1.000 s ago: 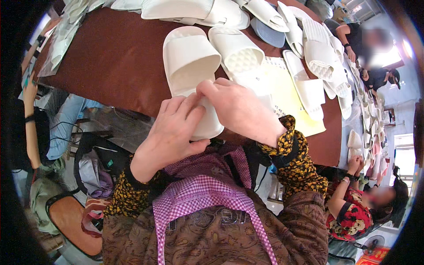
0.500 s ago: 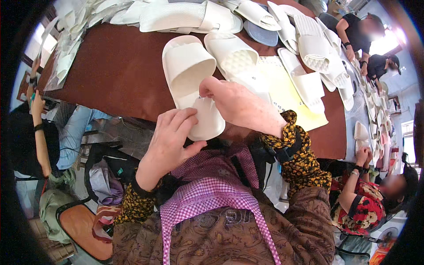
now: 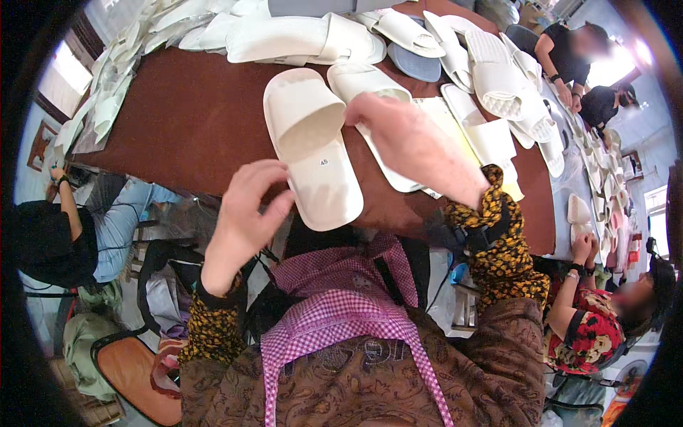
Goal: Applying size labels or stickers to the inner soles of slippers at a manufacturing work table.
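A cream slide slipper [image 3: 321,178] lies on the brown table with its heel toward me, a small printed size label on its insole. My left hand [image 3: 245,213] is beside its left edge, fingers bent and thumb apart, holding nothing; whether the fingertips touch the edge I cannot tell. A second cream slipper [image 3: 388,167] lies just to the right, partly covered by my right hand [image 3: 409,142]. That hand's bent fingers are at the side of its strap; its thumb is hidden and the hand is slightly blurred.
A yellow-and-white sheet [image 3: 445,117] lies right of the slippers, partly under another slide [image 3: 491,139]. More white slippers [image 3: 306,39] line the far side of the brown tabletop [image 3: 192,114]. A blue-grey slipper [image 3: 415,64] is among them. People sit at both sides.
Both hands have come off the first slipper's insole. My left hand moved left to its edge; my right moved right and away, over the second slipper. The size label now shows.
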The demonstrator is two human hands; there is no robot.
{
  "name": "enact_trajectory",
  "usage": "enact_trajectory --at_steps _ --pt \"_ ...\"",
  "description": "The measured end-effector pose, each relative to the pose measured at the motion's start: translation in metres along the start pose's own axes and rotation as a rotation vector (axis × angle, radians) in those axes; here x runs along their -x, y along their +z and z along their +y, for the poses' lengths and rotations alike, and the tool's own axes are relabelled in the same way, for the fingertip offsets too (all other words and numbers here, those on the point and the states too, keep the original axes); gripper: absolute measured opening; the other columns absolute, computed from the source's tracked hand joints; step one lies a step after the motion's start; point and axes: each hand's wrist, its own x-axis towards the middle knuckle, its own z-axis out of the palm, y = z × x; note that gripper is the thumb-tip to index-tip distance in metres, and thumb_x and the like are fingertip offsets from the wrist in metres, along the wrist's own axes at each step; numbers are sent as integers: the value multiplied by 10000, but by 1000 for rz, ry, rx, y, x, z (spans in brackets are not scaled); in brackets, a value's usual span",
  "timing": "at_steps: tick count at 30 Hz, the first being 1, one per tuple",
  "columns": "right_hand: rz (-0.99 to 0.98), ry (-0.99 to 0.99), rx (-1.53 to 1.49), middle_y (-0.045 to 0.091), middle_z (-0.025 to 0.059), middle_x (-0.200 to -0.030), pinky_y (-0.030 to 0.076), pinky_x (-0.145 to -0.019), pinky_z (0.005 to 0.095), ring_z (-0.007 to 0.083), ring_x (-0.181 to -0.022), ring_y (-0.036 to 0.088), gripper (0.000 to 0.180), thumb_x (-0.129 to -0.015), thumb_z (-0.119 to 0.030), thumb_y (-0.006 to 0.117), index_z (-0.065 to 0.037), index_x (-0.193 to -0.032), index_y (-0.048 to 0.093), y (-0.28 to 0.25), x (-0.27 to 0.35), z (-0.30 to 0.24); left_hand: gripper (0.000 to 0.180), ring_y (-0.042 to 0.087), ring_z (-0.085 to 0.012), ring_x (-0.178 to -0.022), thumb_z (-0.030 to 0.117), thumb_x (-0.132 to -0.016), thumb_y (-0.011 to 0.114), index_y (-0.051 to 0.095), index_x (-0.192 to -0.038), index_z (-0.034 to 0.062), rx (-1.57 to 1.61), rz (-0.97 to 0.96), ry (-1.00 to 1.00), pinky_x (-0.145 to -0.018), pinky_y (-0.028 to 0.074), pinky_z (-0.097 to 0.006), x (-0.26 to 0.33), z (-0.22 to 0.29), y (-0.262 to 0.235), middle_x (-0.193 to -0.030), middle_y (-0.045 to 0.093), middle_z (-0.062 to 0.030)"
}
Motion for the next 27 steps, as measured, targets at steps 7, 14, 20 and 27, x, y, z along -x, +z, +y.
enact_trajectory --at_steps 7,14,20,27 --pt "121 11 251 590 197 -1059 444 -902 443 359 -1055 548 319 -813 8 474 -12 -1129 518 -14 -19 57 438 514 -320 -1174 103 -812 652 520 -1218 4 -30 39 -62 -988 411 -376 -43 -47 -10 -1254 543 -178" --pt "-122 -15 365 397 248 -1367 417 -959 519 409 -1212 444 695 -735 -122 613 -61 -1378 356 6 -38 99 639 390 -382 -1297 190 -759 689 448 -1306 -35 -112 -159 25 -1091 300 -424 -77 -65 -9 -1360 443 -246" --pt "-214 3 247 482 191 -1255 362 -987 521 353 -1214 453 675 -756 -206 677 -55 -1345 384 3 -54 99 727 408 -360 -1282 248 -738 737 418 -1329 -29 50 -262 -4 -1072 328 -407 -97 -72 -10 -1359 439 -233" --pt "-248 177 345 591 188 -1081 391 -931 486 352 -1074 553 544 -791 -149 624 -31 -1283 423 -20 -46 73 773 491 -361 -1095 263 -677 784 428 -1307 -9 -239 -163 -37 -940 410 -426 -75 -51 -23 -1194 514 -204"
